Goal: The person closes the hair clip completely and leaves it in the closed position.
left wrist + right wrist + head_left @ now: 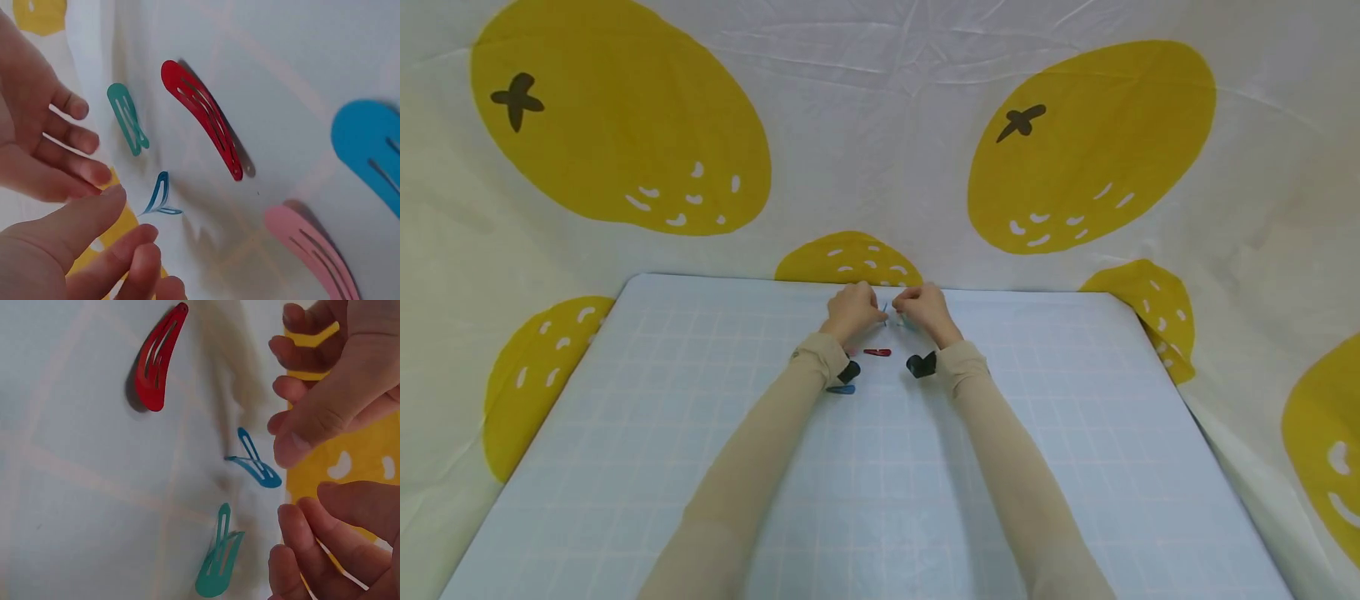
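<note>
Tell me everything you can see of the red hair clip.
The red hair clip is slim and gently curved, rounded at one end, tapering at the other, with long slots down its body. It looks like glossy painted metal and appears snapped shut. It lies on the pale gridded table, casting a shadow along one edge. Neither the left hand nor the right hand touches it.

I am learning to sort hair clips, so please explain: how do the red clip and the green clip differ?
The red clip is closed; the green clip is open, its strip sprung apart. The green one lies nearer the far edge of the table than the red one. Both have slots and one broad, rounded end.
</note>
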The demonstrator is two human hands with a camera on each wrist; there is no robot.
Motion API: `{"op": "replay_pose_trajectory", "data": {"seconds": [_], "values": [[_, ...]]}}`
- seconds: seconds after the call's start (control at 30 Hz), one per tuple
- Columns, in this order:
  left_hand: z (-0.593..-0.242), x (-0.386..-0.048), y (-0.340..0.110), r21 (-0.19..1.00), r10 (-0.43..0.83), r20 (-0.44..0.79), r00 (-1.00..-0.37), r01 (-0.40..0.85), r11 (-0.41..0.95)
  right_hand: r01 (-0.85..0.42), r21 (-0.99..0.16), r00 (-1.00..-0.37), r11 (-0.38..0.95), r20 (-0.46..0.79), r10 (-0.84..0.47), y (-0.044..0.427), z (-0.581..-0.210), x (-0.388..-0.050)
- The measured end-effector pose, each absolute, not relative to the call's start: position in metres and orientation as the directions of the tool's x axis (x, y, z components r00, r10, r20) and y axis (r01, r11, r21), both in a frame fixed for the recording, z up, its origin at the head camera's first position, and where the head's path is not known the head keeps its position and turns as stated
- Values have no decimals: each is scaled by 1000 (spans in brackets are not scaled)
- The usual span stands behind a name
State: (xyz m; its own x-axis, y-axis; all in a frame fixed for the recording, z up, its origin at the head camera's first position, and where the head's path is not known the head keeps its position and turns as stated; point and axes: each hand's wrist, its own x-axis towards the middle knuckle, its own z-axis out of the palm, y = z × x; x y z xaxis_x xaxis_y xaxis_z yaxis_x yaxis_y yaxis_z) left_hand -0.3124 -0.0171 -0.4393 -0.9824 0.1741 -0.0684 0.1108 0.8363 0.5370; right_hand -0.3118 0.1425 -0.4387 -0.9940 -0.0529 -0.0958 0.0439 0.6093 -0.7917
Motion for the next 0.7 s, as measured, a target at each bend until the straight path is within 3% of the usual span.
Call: {"op": "replay_pose_trajectory", "data": {"seconds": [0.7], "values": [[-449,-310,-5,472,144,-56,-988,101,876,-12,-658,-989,753,-105,-107,132,-447,-327]]}}
